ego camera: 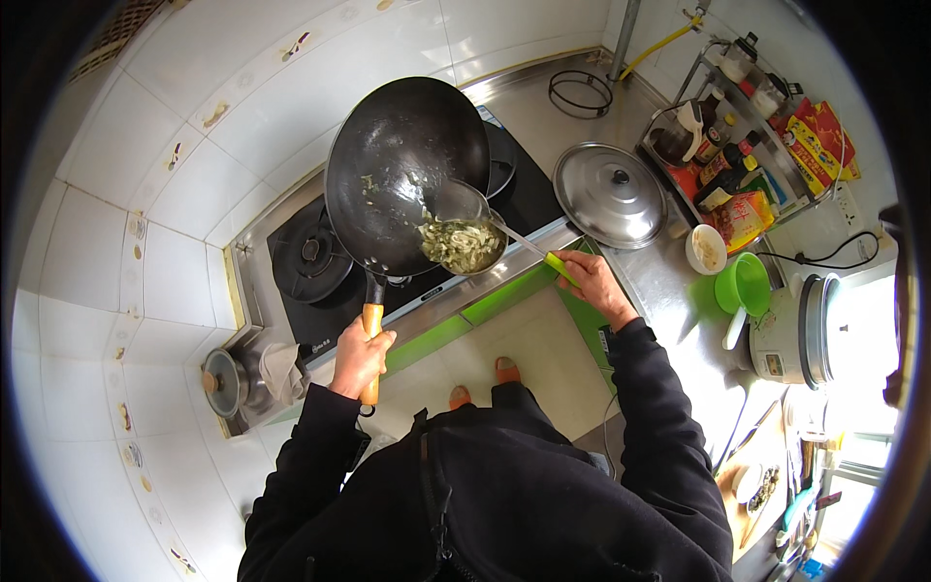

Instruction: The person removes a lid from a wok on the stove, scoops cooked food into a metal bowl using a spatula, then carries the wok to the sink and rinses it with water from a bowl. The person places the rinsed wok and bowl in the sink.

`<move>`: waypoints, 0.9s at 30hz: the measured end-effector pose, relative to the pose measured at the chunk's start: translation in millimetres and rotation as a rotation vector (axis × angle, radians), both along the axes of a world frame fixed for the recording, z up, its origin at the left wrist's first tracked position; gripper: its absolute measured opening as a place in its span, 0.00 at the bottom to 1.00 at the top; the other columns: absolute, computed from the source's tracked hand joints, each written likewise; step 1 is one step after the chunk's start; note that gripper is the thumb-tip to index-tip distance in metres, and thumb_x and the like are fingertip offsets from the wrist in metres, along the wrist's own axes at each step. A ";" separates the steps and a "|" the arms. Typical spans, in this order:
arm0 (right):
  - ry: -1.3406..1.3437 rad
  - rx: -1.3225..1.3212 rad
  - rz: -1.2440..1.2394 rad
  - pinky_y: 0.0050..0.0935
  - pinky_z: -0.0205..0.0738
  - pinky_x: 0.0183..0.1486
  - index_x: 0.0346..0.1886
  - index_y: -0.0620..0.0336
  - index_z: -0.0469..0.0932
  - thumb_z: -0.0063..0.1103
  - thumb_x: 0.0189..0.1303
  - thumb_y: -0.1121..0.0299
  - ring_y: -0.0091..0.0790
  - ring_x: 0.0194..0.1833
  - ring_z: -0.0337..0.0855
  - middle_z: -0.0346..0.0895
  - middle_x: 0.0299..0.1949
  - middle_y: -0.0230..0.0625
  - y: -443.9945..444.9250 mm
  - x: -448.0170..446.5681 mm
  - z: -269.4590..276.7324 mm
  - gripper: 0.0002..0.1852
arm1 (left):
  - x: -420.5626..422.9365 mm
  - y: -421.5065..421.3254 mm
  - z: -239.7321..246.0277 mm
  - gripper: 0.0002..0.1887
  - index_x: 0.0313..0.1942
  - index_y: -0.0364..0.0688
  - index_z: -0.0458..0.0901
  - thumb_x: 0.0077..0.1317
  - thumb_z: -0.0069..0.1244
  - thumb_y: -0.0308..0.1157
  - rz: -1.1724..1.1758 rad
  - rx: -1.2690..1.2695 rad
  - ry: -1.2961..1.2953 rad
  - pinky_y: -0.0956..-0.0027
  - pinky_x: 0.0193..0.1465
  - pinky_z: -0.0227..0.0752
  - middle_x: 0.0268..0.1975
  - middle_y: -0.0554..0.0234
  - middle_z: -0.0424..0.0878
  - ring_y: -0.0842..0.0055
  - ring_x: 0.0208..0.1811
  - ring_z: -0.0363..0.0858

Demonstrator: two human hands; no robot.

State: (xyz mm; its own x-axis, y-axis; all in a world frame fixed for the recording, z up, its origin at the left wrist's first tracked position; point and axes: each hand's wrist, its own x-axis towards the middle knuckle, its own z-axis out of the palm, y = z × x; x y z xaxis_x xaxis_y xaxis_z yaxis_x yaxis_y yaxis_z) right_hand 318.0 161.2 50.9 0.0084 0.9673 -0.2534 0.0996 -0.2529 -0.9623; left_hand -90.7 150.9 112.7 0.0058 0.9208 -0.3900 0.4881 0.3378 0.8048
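My left hand (360, 356) grips the wooden handle (372, 320) of a black wok (407, 138). The wok is lifted and tilted over the gas stove, its lower rim beside a metal bowl (502, 253). Chopped, greenish cooked food (462, 244) fills the bowl, and a few bits cling to the wok's inside. In my right hand (596, 284) is the green handle of a metal spatula (462, 199), whose blade lies at the wok's edge above the food. What supports the bowl is hidden.
A bare gas burner (311, 249) is at left. Right of the stove lie a steel lid (609, 195), a white bowl (705, 249), a green plastic dipper (742, 284) and a rice cooker (782, 338). A rack (785, 178) holds seasoning bottles. A lidded pot (227, 382) stands at lower left.
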 end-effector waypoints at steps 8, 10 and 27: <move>-0.125 0.037 -0.001 0.22 0.70 0.30 0.59 0.61 0.81 0.47 0.72 0.72 0.19 0.30 0.77 0.79 0.29 0.30 -12.8 13.4 13.8 0.17 | 1.7 5.9 0.8 0.11 0.40 0.33 0.74 0.65 0.57 0.29 -0.017 0.015 0.040 0.72 0.17 0.70 0.18 0.66 0.75 0.80 0.13 0.74; -0.170 0.051 -0.028 0.23 0.71 0.33 0.59 0.61 0.81 0.48 0.71 0.72 0.20 0.30 0.77 0.79 0.29 0.31 -11.4 10.8 16.4 0.17 | 1.4 6.8 1.4 0.11 0.41 0.33 0.74 0.64 0.57 0.29 -0.011 0.007 0.046 0.72 0.18 0.70 0.19 0.65 0.75 0.80 0.14 0.75; -0.257 0.074 0.010 0.27 0.77 0.42 0.58 0.63 0.81 0.50 0.69 0.74 0.25 0.32 0.81 0.84 0.34 0.35 -10.2 7.3 18.0 0.17 | 18.3 9.5 -4.5 0.15 0.48 0.35 0.77 0.63 0.59 0.30 -0.017 0.112 0.174 0.68 0.22 0.72 0.23 0.61 0.80 0.74 0.17 0.80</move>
State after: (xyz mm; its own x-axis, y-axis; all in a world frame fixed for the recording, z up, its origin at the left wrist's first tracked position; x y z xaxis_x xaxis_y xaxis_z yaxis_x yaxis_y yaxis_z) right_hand 325.3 151.0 68.9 0.0538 0.9835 -0.1729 0.3452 -0.1808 -0.9209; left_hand -72.4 160.4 108.2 -0.0366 0.9588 -0.2819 0.6280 0.2415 0.7398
